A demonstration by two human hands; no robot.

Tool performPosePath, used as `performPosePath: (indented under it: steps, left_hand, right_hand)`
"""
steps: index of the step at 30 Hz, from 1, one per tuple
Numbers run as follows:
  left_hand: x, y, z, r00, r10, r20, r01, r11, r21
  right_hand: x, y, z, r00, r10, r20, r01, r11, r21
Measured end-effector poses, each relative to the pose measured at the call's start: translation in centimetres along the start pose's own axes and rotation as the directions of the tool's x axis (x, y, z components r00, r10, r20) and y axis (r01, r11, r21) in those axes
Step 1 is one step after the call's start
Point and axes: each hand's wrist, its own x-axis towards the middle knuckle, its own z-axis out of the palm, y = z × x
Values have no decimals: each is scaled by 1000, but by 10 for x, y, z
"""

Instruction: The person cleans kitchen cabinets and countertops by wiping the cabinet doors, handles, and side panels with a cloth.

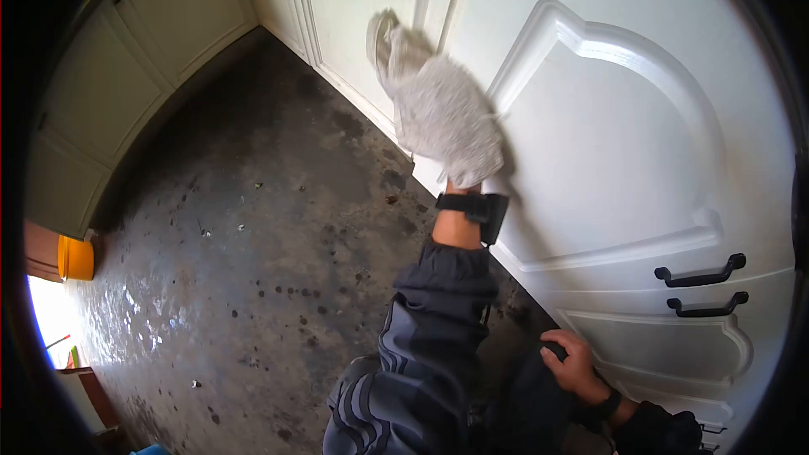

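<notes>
A whitish, fuzzy cleaning cloth or mitt [447,114] covers my left hand [459,152] down to the wrist, hiding its fingers. It lies against the white cabinet front, over the edge of the large panelled door [624,143]. A black strap with a small device [476,206] circles that wrist. Lower right, near the drawers, my right hand [577,362] is closed, its thumb and fingers curled around something dark [554,350] that I cannot make out. A black band [607,404] is on the right wrist.
Black handles [701,270] project from the door and from the drawer [666,341] below. More cabinets [109,76] line the far left. The dark floor [278,202] has wet patches and small debris. A yellow bucket-like container [76,259] stands at the left, near a bright opening.
</notes>
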Motion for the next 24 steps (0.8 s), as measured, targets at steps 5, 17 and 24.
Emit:
performPosePath:
  steps: [5,17,24]
  left_hand:
    - [-7,0,-1,1000,-12,-1,11,998,-60]
    - [-40,42,36,1000,-11,-3,10,971,-240]
    - [-150,21,10,977,-184,112,209,938,-278]
  right_hand:
    - [-3,-14,-2,1000,-10,-5,10,999,-32]
    - [1,1,-2,995,96,40,-94,995,-43]
    - [18,-15,7,995,-26,101,30,999,-37]
